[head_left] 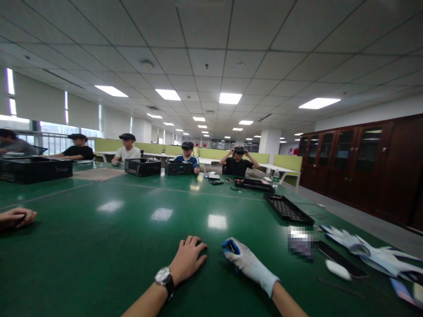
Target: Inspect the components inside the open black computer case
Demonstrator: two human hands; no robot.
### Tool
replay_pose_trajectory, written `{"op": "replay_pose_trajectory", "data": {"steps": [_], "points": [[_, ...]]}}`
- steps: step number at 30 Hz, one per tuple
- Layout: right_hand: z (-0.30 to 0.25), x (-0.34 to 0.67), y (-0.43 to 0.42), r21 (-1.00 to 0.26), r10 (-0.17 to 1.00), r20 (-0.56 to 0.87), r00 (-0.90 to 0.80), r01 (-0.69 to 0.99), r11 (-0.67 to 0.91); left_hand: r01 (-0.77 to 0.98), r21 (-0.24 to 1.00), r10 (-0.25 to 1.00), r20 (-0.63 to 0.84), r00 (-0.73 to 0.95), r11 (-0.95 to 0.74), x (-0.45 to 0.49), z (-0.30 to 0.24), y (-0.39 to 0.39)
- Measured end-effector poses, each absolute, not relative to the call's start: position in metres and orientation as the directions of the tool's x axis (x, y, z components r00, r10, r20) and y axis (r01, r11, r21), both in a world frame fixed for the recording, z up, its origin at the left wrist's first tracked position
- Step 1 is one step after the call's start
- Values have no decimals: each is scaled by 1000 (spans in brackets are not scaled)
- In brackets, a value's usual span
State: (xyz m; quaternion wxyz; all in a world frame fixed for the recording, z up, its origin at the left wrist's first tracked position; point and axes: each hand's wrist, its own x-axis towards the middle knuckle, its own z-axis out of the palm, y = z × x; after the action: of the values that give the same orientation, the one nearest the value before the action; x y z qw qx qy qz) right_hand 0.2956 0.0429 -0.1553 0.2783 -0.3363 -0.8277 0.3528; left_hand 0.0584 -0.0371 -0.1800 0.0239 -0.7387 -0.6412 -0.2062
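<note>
Down at the bottom centre of the frame, the left hand lies palm-down on the green bench, bare, fingers loosely spread and holding nothing, with a wristwatch on its wrist. Just beside it, to the right, the right hand wears a white work glove with blue fingertips; the fingers are curled under into a loose fist resting on the bench, and whether anything sits inside that curl I cannot tell. The two hands are near each other but not touching.

Out to the lower right of the frame, a spare pair of white gloves lies flat on the bench, with a dark phone and a small white oval object just beside them, and a blurred-out patch close by. Further up on the right, a black perforated tray sits well apart from the hands.

At the far left edge, another person's hand rests on the bench. Along the far side, in the middle of the frame, several people sit with head-worn devices; one has both arms raised to the headset. Black open boxes stand before them, and a larger black box stands at the left. Dark wooden cabinets line the right wall.
</note>
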Motion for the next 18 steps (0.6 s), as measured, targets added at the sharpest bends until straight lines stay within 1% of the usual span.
{"op": "replay_pose_trajectory", "data": {"steps": [2, 6, 10, 14, 18], "points": [[-154, 300, 47, -796, 779, 191, -597, 370, 479, 955, 231, 936, 336, 101, -186, 57, -179, -38], [-154, 304, 49, -809, 824, 215, -523, 377, 451, 952, 228, 930, 351, 113, -202, 57, -179, -39], [-153, 305, 46, -852, 856, 191, -481, 352, 388, 948, 202, 905, 397, 151, -247, 53, -170, -44], [-155, 304, 47, -871, 860, 201, -468, 317, 376, 955, 115, 847, 499, 184, -275, 24, -137, -43], [-163, 299, 52, -884, 856, 212, -472, 280, 373, 978, 28, 798, 583, 150, -204, -45, -89, -18]]}}
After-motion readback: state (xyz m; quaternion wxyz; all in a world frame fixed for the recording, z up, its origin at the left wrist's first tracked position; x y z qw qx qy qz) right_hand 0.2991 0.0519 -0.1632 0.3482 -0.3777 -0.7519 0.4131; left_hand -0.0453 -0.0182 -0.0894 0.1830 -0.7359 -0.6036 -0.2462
